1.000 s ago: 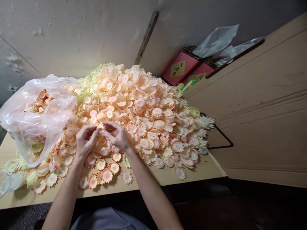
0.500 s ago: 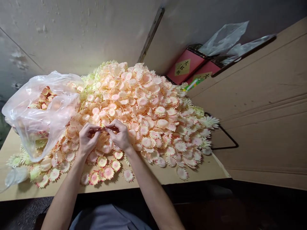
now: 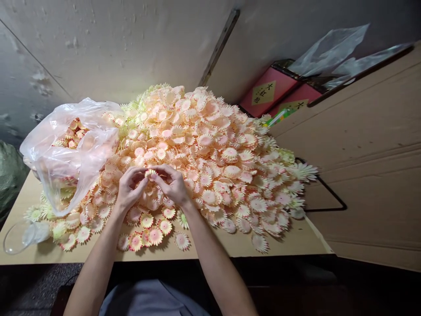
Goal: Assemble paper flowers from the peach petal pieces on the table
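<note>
Between my fingertips is a small artificial flower head [image 3: 151,173], pale with a frilled edge. My left hand [image 3: 130,186] pinches it from the left, and my right hand [image 3: 171,183] grips it from the right with thumb and fingers. Both hands hover over the front of a big heap of pale pink and cream artificial flower heads [image 3: 205,140]. Just in front of my wrists, several flower heads with red-tipped petals [image 3: 155,236] lie loose on the table [image 3: 226,253].
To the left a translucent plastic bag [image 3: 42,149] holds more flower heads. A clear cup [image 3: 16,239] lies at the table's front left corner. Red boxes [image 3: 261,92] with plastic bags stand at the back right, beside a large cardboard panel [image 3: 371,175] and a bent black metal bar [image 3: 332,209].
The flower head between my fingers now shows more of its frilled petals, with my hands turned slightly around it. The whole view has shifted, so things appear farther right.
</note>
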Demonstrator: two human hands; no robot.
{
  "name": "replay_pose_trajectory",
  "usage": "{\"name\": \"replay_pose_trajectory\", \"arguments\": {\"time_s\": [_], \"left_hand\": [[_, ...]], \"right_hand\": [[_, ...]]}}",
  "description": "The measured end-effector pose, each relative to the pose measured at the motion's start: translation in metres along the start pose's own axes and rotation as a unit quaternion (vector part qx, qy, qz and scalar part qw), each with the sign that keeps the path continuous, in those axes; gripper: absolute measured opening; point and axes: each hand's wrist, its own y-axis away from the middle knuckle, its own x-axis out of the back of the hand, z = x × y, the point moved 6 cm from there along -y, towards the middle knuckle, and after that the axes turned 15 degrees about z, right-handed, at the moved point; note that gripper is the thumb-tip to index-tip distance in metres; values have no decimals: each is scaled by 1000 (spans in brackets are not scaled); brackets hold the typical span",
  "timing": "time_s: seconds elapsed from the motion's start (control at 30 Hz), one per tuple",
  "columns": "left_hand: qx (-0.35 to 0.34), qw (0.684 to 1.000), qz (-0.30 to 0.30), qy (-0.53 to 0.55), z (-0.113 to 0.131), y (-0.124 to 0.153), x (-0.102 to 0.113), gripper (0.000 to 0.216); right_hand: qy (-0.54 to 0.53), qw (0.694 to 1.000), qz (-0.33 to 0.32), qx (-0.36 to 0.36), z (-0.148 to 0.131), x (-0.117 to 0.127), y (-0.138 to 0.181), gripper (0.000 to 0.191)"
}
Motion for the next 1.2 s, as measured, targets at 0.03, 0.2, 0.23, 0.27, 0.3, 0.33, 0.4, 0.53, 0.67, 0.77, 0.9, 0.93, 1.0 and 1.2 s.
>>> {"name": "replay_pose_trajectory", "arguments": {"time_s": [0.03,0.2,0.23,0.27,0.3,0.33,0.4,0.53,0.67,0.77,0.9,0.93,1.0,1.2], "left_hand": [[3,1000,-3,0,-1,0,-1,25],[-35,999,26,-29,-2,1,4,16],[-44,998,33,-40,-2,2,5,15],[-51,997,37,-51,-2,2,6,13],[-56,996,41,-60,-1,2,6,13],[-60,995,43,-68,-1,2,7,12],[-67,994,47,-78,0,2,8,11],[-66,994,48,-77,1,1,9,9],[-34,998,26,-36,0,0,7,18],[-18,999,18,-21,1,0,5,25],[-42,998,26,-40,4,0,6,17],[-50,997,30,-48,5,0,6,16],[-64,996,35,-60,5,0,7,14],[-99,989,57,-94,2,2,10,11]], "right_hand": [[-5,1000,2,1,0,0,0,21],[53,997,20,47,-4,1,-1,17],[64,996,25,56,-4,2,-1,17],[74,995,29,65,-5,2,0,16],[83,993,34,74,-5,2,0,15],[92,992,37,83,-5,2,0,14],[106,989,38,99,-5,1,1,11],[114,988,33,103,-4,0,3,7],[97,990,28,95,-5,-1,3,8],[92,991,25,96,-7,-1,3,10],[80,992,20,99,-8,-2,3,10],[81,991,19,102,-7,-3,4,9],[91,989,19,112,-7,-4,4,8],[134,978,37,158,-10,-5,6,9]]}}
